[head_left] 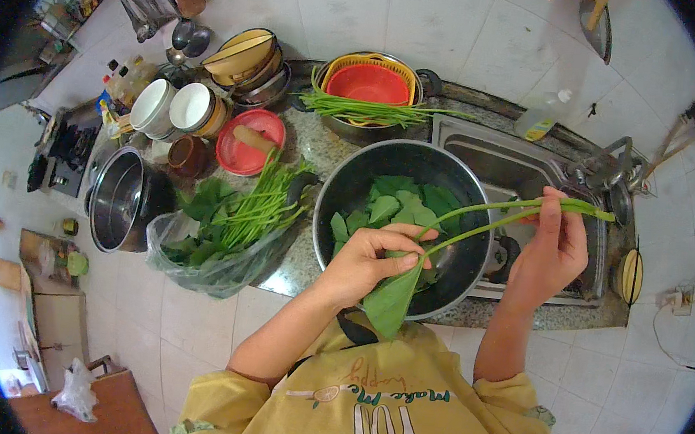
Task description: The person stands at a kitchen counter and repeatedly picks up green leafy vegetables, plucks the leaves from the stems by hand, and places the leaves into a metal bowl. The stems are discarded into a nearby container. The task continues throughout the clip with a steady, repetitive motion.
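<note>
My left hand [370, 256] pinches a large green leaf [392, 297] where it joins its stalk, over the near rim of a big steel bowl [335, 184]. My right hand [553, 250] grips the far end of two long green stalks [503, 212] that run from the leaf out over the sink. Plucked green leaves [390, 206] lie inside the bowl. To the left of the bowl, a clear plastic bag [215, 265] holds a bunch of leafy greens with long stems [251, 208].
A steel sink [493, 159] with a tap [608, 161] sits behind my right hand. Stripped stems [373, 108] lie across a pot holding orange and yellow baskets [369, 78]. A red plate [244, 157], stacked bowls [241, 57], white cups [174, 107] and a steel pot [118, 197] crowd the left counter.
</note>
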`<state>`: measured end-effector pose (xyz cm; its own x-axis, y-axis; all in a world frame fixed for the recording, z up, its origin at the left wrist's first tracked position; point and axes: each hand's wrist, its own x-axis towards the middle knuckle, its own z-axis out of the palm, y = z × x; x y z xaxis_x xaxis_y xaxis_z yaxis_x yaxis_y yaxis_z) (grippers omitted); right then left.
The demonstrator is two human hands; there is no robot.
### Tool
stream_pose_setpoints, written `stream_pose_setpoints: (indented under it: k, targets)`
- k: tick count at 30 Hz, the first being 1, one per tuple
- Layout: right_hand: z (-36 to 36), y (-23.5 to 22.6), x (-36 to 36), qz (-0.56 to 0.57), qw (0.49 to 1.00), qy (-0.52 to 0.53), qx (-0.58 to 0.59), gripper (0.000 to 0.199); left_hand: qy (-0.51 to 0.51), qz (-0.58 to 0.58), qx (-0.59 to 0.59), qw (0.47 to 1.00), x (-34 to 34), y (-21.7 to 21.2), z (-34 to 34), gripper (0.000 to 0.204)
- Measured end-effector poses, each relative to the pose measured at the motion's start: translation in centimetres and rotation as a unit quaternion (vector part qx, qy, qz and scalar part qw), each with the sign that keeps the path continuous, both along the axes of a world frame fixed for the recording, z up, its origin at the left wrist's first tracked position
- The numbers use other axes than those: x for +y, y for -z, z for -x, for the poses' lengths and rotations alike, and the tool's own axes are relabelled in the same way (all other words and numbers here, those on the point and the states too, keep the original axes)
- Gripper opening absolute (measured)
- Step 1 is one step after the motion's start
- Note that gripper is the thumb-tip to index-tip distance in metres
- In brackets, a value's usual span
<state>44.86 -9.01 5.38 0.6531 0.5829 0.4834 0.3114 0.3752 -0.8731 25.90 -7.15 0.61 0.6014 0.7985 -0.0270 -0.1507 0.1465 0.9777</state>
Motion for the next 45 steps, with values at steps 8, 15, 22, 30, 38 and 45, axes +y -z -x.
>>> stream_pose_setpoints:
  k: [8,15,22,30,38,45]
  targets:
    - [0.0,0.0,0.4,-0.011,0.999,-0.018,0.025,0.010,0.065,0.180,-0.151,0.970,0.2,1.6,0.5,0.032]
    - [0.8,-0.4,0.2,0.017,0.999,-0.036,-0.009,0.004,0.145,0.345,-0.257,0.891,0.1,0.4,1.3,0.033]
    - [0.5,-0.5,0.2,0.018,0.999,-0.040,-0.010,0.004,0.180,0.360,-0.310,0.862,0.2,1.6,1.2,0.027]
    - [0.1,-0.7,0.3,0.023,0.999,-0.034,-0.013,0.004,0.131,0.384,-0.265,0.874,0.1,-0.4,1.3,0.022]
    - [0.5,-0.5,-0.2,0.039,0.998,-0.017,-0.048,0.005,0.020,0.038,-0.031,0.999,0.3,0.3,1.1,0.017]
    - [0.4,0.1,-0.1,0.033,0.998,-0.031,-0.037,0.006,-0.013,0.023,-0.020,0.999,0.3,-0.2,1.0,0.012]
